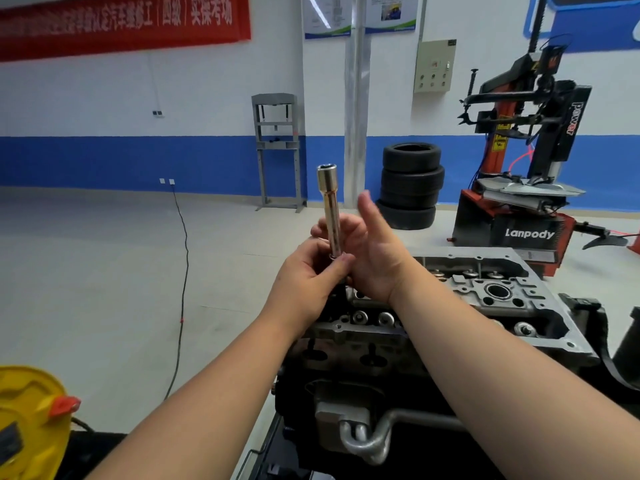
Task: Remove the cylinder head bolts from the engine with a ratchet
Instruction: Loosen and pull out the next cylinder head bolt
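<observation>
Floor (104, 271); tyre stack (410, 188); cable (183, 265)

Two bare forearms come into view from the bottom edge, one from the lower left and one from the lower right, and both are uncovered along all of their visible length: no sleeve, cuff or glove shows anywhere on them. The left hand (313, 268) is bare, with short, plain nails on the fingertips that face the camera. The right hand (375, 252) is bare too, and its broad back and thumb are in view. No watch, bracelet or strap shows on either wrist. The fingers that can be seen carry no ring that is plain to see.
</observation>
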Tool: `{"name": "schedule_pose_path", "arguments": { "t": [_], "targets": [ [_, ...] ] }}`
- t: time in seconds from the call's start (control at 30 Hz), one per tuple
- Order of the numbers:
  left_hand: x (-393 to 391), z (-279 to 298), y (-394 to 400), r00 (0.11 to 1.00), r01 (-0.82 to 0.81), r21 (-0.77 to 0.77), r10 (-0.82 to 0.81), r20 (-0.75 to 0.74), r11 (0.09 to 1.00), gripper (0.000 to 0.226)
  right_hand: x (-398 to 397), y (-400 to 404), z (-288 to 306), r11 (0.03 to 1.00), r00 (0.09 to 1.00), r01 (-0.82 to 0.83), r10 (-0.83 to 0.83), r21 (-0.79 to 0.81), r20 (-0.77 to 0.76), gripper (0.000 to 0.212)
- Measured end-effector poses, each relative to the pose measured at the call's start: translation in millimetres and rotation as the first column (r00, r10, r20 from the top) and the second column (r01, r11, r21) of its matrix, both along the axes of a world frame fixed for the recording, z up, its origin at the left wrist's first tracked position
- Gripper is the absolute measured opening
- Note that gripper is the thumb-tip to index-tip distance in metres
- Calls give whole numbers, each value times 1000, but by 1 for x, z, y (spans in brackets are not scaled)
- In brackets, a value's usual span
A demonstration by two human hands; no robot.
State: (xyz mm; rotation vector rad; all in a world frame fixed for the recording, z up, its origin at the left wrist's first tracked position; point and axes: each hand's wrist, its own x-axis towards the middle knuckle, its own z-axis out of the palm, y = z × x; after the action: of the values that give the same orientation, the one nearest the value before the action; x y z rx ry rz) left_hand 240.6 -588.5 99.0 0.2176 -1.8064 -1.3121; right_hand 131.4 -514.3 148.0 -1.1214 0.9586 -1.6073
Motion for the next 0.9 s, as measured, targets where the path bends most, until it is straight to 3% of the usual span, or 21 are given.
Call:
{"name": "schedule_pose_path", "arguments": {
  "t": [0.07,0.13,0.2,0.3,0.43,0.5,0.57,0.63,0.73,0.8,0.9],
  "targets": [
    [-1,1,0,999,-34,-46,35,23,998,16,10,-1,17,992,992,122,-122,-6,39,68],
    [-1,2,1,997,-43,-39,46,69,998,19,19,-1,40,929,916,369,-366,-10,-165,63],
    [0,3,2,993,-58,-30,61,102,998,18,31,0,60,856,799,511,-506,-76,-325,47],
    [2,4,4,994,-25,-40,29,102,999,12,46,-1,69,871,802,482,-481,-92,-355,33],
    [5,1,4,988,104,46,-108,110,994,17,38,2,72,956,951,292,-288,12,-112,38],
    [6,-1,3,987,115,74,-122,105,991,23,32,5,75,979,974,200,-194,44,-119,38],
    [6,-1,2,990,83,31,-86,108,996,24,32,7,75,975,968,215,-206,54,-143,34],
    [6,-2,1,993,50,-11,-49,104,999,21,41,6,74,943,929,330,-316,45,-191,28],
    [4,-3,-1,996,-20,-27,23,86,999,16,57,5,75,814,739,579,-547,-43,-393,18],
    [2,-3,-2,995,-56,-27,58,76,998,25,66,0,73,769,692,634,-611,-80,-384,21],
    [3,-3,-2,996,31,-19,-29,81,999,21,69,-5,68,739,676,663,-661,-122,-326,31]
  ]
}}
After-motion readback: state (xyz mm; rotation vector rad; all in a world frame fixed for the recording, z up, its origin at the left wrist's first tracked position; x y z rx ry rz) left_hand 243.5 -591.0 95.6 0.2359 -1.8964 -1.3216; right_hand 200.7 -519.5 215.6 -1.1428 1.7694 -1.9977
